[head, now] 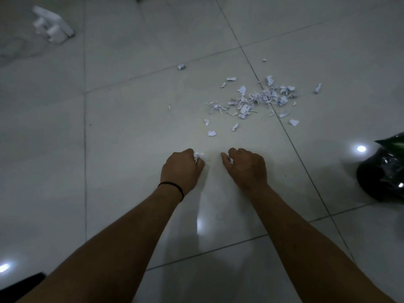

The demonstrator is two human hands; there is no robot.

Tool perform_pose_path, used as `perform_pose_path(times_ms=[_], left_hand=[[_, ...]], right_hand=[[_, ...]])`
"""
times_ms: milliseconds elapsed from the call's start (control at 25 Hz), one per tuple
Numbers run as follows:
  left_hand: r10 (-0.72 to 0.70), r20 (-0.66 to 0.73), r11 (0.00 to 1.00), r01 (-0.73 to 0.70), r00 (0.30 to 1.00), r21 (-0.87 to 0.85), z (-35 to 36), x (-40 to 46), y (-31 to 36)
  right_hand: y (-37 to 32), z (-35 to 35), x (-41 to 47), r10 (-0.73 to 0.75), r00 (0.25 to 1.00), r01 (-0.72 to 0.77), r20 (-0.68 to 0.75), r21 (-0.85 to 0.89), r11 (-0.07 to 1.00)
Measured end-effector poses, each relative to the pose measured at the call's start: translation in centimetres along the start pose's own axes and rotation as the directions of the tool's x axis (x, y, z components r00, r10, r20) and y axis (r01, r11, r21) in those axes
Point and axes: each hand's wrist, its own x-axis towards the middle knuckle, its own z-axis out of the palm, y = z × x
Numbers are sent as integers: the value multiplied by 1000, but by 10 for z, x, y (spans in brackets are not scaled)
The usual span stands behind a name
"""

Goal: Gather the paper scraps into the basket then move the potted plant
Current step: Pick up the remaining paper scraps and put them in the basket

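Several white paper scraps (258, 99) lie scattered on the pale tiled floor (131, 132), ahead and slightly right of my hands. My left hand (182, 169), with a black band on its wrist, is closed on a few crumpled scraps that stick out at the fingers. My right hand (246, 168) is also curled low at the floor around a small scrap. A basket lined with a black plastic bag (383, 171) stands at the right edge, partly cut off. A dark green leaf (391, 143) shows just above it; no pot is visible.
A white object with round legs (52, 26) lies on the floor at the far left. One stray scrap (181, 67) sits apart, farther away. A dark edge (24, 283) shows at the bottom left corner. Lamp glare spots the tiles.
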Motion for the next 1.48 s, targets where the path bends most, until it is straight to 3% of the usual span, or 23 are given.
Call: perform_pose_path(times_ms=[280, 480, 600, 800, 1120, 1160, 1240, 1480], left_hand=[[121, -76, 993, -119, 990, 25, -50, 17, 16], [225, -102, 974, -225, 969, 13, -40, 40, 34], [363, -109, 932, -357, 926, 65, -37, 46, 46], [499, -137, 865, -503, 856, 8, -19, 38, 82], [744, -112, 652, -752, 659, -94, -2, -20, 157], [786, -85, 608, -791, 612, -70, 2, -34, 170], [824, -84, 564, -826, 561, 11, 4, -44, 182], [925, -101, 330, -908, 365, -257, 10, -153, 257]], right_hand=[[-2, -23, 15, 212, 955, -244, 209, 141, 959], [3, -37, 21, 363, 925, -377, 109, 362, 852], [-5, -60, 22, 393, 919, -371, 30, 402, 837], [0, -102, 13, 460, 869, -339, -181, 458, 822], [38, -153, -77, 619, 694, -422, -368, 488, 764], [44, -162, -97, 649, 647, -455, -400, 480, 750], [48, -171, -113, 662, 627, -472, -411, 476, 742], [58, -246, -244, 775, 376, -653, -508, 448, 611]])
